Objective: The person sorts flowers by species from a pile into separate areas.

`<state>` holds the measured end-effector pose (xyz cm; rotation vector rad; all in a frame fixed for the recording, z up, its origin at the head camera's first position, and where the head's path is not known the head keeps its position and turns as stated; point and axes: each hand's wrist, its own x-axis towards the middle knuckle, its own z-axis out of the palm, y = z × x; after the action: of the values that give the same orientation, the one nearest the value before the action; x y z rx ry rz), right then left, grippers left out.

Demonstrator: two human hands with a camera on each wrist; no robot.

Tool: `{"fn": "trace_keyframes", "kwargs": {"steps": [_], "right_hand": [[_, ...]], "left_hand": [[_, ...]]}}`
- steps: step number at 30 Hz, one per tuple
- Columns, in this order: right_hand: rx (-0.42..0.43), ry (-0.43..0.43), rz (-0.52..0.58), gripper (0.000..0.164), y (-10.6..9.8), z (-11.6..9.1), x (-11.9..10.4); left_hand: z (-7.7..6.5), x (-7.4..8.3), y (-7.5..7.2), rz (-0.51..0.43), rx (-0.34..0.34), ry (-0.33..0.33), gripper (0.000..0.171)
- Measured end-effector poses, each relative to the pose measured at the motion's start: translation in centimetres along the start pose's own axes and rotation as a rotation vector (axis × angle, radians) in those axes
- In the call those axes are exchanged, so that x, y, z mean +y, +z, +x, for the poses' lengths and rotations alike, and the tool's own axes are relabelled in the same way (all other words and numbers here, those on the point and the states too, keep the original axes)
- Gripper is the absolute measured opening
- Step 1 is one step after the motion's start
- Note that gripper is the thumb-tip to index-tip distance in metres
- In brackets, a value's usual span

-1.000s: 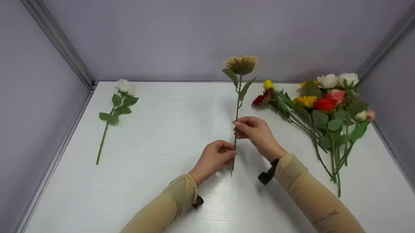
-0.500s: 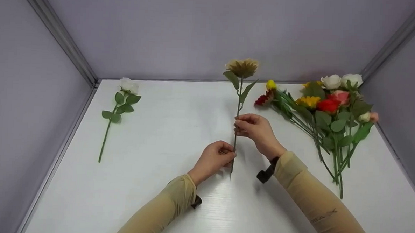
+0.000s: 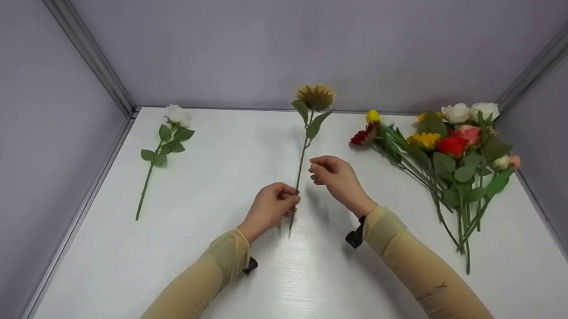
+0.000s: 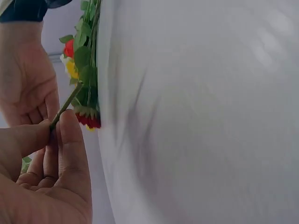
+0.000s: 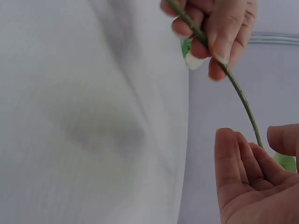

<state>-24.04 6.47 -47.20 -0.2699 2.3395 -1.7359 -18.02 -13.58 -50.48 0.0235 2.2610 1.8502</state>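
My left hand (image 3: pixel 270 208) pinches the lower stem of a long-stemmed flower (image 3: pixel 315 97) between thumb and fingertips. Its cream head is seen from behind and points away; the stem leans slightly right toward the top. In the left wrist view the stem (image 4: pixel 67 103) emerges from between thumb and forefinger. Just right of the stem, my right hand (image 3: pixel 337 180) is held with loosely bent fingers and grips nothing. The right wrist view shows its thumb and fingers (image 5: pixel 226 154) parted, with the stem (image 5: pixel 243 100) passing behind them. A white rose (image 3: pixel 178 116) lies alone on the left.
On the right of the white table (image 3: pixel 212 271) lies a loose pile of flowers, with a red rose (image 3: pixel 451 145), a yellow sunflower (image 3: pixel 424 140), a dark red flower (image 3: pixel 363 135) and white roses (image 3: pixel 483 112). Grey walls (image 3: pixel 289 44) enclose the back and sides.
The right hand has let go of the stem and its fingers have parted. The left hand has moved left with the flower, which now tilts slightly. The head view has shifted a little.
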Motion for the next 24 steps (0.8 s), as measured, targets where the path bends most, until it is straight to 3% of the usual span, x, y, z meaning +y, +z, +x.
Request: {"fn": "trace_keyframes", "kwargs": {"steps": [8,14,17,24], "right_hand": [[-0.089,-0.185,-0.583,0.049,0.8,-0.5,0.2],[-0.156,-0.373,-0.964,0.059,2.1,0.1,-0.2],[-0.183,-0.420,-1.044,0.061,2.8,0.3,-0.4],[-0.214,-0.415,-1.059,0.062,3.4,0.4,-0.2]], "left_hand": [[0.5,-1.8,-7.1,0.152,0.157,-0.154,0.019],[0.6,-3.1,-10.2,0.199,0.201,-0.223,0.019],[0.5,-3.5,-10.7,0.193,0.197,-0.227,0.021],[0.5,-3.6,-11.0,0.268,0.200,-0.219,0.023]]}}
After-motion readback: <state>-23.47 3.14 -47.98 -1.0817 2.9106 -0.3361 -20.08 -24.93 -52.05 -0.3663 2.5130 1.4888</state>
